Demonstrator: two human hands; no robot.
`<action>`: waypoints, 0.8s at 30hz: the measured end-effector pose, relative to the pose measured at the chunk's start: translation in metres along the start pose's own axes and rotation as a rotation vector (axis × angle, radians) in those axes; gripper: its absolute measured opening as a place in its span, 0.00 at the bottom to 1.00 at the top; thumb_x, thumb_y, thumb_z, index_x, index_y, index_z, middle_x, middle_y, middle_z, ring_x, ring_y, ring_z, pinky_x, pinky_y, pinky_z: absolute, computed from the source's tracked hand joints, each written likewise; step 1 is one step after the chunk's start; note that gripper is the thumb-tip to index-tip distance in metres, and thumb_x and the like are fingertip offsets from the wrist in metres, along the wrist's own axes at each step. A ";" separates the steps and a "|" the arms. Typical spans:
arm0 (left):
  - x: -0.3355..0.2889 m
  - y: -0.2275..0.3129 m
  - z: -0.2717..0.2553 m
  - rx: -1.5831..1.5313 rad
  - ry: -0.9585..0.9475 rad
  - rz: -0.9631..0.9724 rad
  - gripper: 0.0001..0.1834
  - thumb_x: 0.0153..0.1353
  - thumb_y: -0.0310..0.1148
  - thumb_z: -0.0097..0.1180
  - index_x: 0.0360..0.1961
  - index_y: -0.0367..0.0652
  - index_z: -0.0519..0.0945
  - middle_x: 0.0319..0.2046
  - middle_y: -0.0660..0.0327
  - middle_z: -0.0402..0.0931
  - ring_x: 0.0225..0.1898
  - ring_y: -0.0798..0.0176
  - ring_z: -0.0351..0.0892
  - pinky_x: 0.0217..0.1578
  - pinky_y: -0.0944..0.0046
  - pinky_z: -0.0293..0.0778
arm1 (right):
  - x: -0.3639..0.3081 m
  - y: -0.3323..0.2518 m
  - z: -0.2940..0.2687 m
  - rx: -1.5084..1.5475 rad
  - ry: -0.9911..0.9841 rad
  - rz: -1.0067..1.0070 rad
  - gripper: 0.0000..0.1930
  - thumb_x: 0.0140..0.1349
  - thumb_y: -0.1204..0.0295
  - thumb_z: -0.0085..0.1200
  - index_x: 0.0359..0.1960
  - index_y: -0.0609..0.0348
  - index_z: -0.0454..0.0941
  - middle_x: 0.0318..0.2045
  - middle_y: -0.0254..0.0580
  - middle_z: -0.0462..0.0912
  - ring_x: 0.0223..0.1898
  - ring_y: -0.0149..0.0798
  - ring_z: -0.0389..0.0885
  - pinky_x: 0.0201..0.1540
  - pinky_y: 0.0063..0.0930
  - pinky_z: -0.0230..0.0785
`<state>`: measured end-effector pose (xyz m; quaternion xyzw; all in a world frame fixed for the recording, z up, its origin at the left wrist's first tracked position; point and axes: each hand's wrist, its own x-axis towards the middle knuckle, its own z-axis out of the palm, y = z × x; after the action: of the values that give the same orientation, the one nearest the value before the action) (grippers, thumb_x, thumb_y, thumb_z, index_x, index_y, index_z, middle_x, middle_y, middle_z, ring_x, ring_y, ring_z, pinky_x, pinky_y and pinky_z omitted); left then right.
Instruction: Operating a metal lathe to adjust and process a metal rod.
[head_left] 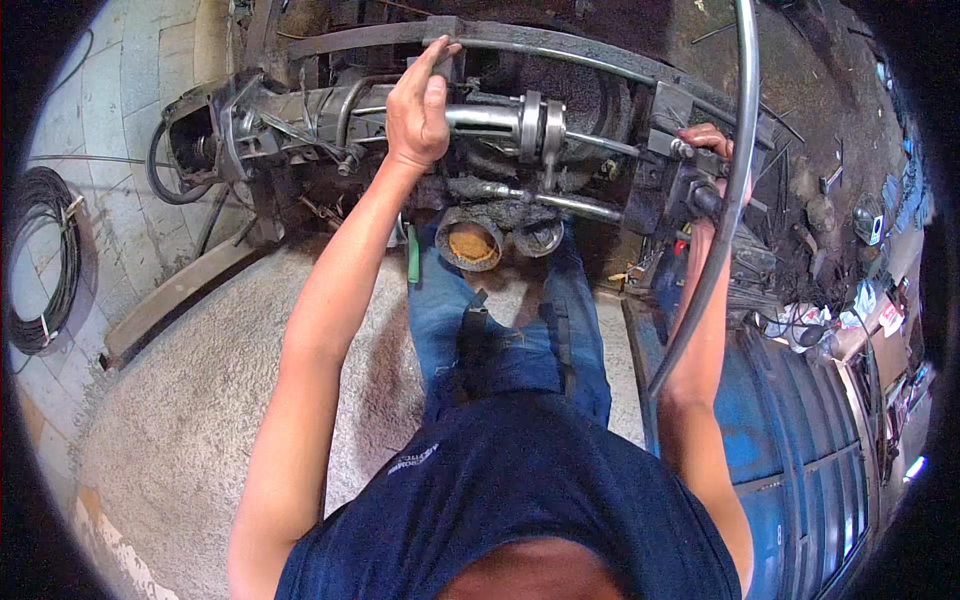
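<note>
My left hand (418, 115) is open, its fingers stretched out and together, at the steel shaft (484, 117) of a greasy machine; I cannot tell whether it touches the shaft. To its right, two bright metal rings (541, 128) sit round the shaft. My right hand (708, 138) is at the machine's right end, fingers curled by a dark bolted fitting (697, 195). That fitting and a long steel bar (722, 200), slanting in front of my right forearm, partly hide the hand, and what it grips is unclear.
A round container of orange-brown grease (472, 245) and a smaller round container (540, 237) sit below the machine. A coiled black hose (45, 262) is at the left. Blue ribbed metal panels (790, 450) lie at the right, near scattered clutter (850, 320). A long beam (180, 300) lies on the floor.
</note>
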<state>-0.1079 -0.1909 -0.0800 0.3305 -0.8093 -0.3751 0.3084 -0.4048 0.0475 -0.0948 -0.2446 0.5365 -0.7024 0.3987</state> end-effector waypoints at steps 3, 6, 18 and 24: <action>-0.001 -0.001 0.006 0.014 0.004 -0.029 0.28 0.64 0.43 0.36 0.57 0.32 0.70 0.50 0.45 0.75 0.55 0.45 0.73 0.58 0.58 0.65 | 0.001 -0.010 0.005 -0.061 -0.033 -0.040 0.27 0.61 0.56 0.39 0.31 0.75 0.77 0.34 0.61 0.79 0.41 0.51 0.76 0.50 0.40 0.65; 0.000 -0.002 0.005 -0.014 0.026 0.023 0.29 0.63 0.42 0.37 0.58 0.32 0.68 0.51 0.44 0.75 0.55 0.45 0.73 0.58 0.58 0.65 | -0.001 -0.010 0.002 -0.189 -0.029 -0.027 0.26 0.57 0.62 0.30 0.31 0.75 0.76 0.35 0.61 0.79 0.42 0.53 0.76 0.52 0.39 0.64; 0.000 0.002 -0.001 0.024 0.035 0.032 0.27 0.64 0.39 0.38 0.59 0.32 0.66 0.51 0.45 0.75 0.55 0.48 0.73 0.57 0.59 0.65 | 0.003 0.002 0.013 0.059 0.096 0.107 0.28 0.65 0.58 0.29 0.37 0.73 0.78 0.37 0.59 0.82 0.43 0.52 0.79 0.55 0.41 0.65; 0.000 0.010 0.004 0.100 0.041 -0.013 0.27 0.64 0.41 0.41 0.59 0.33 0.67 0.51 0.45 0.75 0.56 0.48 0.73 0.57 0.59 0.66 | -0.009 0.016 0.000 0.042 0.475 0.059 0.22 0.69 0.59 0.35 0.47 0.66 0.73 0.39 0.48 0.82 0.41 0.38 0.80 0.47 0.29 0.69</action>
<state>-0.1139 -0.1845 -0.0744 0.3581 -0.8185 -0.3294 0.3056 -0.3949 0.0535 -0.1097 -0.0482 0.6073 -0.7394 0.2866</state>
